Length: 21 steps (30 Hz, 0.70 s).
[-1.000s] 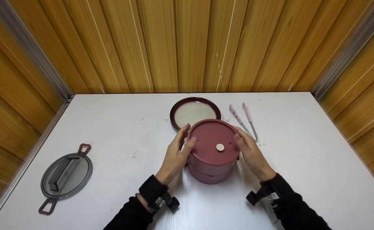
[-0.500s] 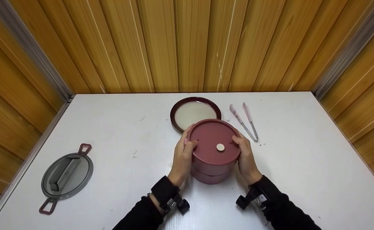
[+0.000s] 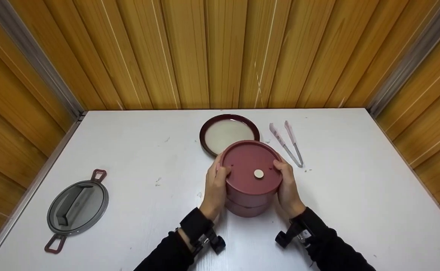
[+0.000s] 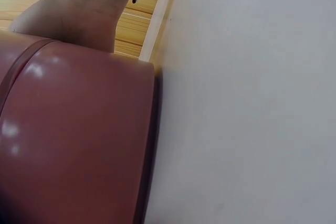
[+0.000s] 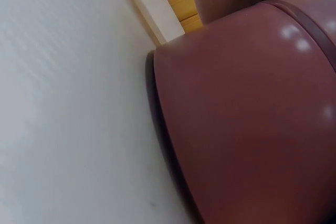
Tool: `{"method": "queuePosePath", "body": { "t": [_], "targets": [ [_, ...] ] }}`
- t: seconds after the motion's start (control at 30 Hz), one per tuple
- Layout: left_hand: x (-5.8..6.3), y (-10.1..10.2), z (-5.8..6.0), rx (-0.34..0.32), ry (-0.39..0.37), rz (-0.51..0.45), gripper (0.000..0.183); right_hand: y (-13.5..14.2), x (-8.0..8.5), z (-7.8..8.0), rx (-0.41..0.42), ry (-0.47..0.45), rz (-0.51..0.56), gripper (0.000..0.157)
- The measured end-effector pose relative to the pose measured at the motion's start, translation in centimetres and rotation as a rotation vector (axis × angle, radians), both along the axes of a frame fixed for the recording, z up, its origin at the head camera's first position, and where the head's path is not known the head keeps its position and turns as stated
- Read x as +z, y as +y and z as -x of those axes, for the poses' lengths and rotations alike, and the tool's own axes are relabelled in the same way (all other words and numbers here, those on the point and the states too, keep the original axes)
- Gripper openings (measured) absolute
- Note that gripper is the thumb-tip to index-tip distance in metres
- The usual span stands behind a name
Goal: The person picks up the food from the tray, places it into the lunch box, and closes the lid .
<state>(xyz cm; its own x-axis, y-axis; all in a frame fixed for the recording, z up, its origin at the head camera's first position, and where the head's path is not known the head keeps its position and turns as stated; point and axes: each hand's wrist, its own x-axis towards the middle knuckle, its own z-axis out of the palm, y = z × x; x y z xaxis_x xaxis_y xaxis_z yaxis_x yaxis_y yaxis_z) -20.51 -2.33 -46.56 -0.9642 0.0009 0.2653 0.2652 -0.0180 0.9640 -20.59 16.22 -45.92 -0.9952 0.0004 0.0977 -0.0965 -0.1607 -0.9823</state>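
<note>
A round, dusty-red two-tier lunch box [image 3: 251, 205] stands upright on the white table, its flat lid [image 3: 248, 158] bearing a small white button [image 3: 258, 174]. My left hand [image 3: 215, 190] grips the left side, with the thumb at the lid's edge. On the opposite side my right hand [image 3: 290, 188] holds it the same way, thumb over the rim. Most of the other fingers are hidden along the far sides. Both wrist views show the smooth lower wall of the lunch box [image 4: 79, 124] and its base against the table.
Just behind the lunch box lies a cream plate [image 3: 227, 133] with a dark red rim, partly covered by it. Pink-handled tongs [image 3: 286, 145] lie to the right of the plate. A grey lid with red loop handles [image 3: 79, 207] rests at the table's left.
Both hands have closed in from looser positions and now grip the lunch box's sides, the thumbs at the lid's edge. The lunch box itself has stayed in place.
</note>
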Motion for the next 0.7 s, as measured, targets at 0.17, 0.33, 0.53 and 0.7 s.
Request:
{"method": "queuePosePath", "body": {
  "t": [0.17, 0.33, 0.53, 0.7],
  "targets": [
    [-0.1, 0.1, 0.1, 0.002, 0.030, -0.023, 0.055, 0.0, 0.0, 0.0, 0.012, -0.028, 0.014, 0.045],
    [-0.1, 0.0, 0.1, 0.002, 0.034, -0.029, 0.055, 0.0, 0.0, 0.0, 0.020, -0.050, 0.016, 0.046],
    [0.0, -0.4, 0.3, -0.040, 0.022, -0.012, 0.054, 0.2, 0.1, 0.1, 0.024, -0.041, -0.020, 0.043],
    [0.2, -0.9, 0.4, -0.055, 0.028, -0.001, 0.051, 0.2, 0.1, 0.4, 0.057, -0.007, -0.031, 0.043]
  ]
}}
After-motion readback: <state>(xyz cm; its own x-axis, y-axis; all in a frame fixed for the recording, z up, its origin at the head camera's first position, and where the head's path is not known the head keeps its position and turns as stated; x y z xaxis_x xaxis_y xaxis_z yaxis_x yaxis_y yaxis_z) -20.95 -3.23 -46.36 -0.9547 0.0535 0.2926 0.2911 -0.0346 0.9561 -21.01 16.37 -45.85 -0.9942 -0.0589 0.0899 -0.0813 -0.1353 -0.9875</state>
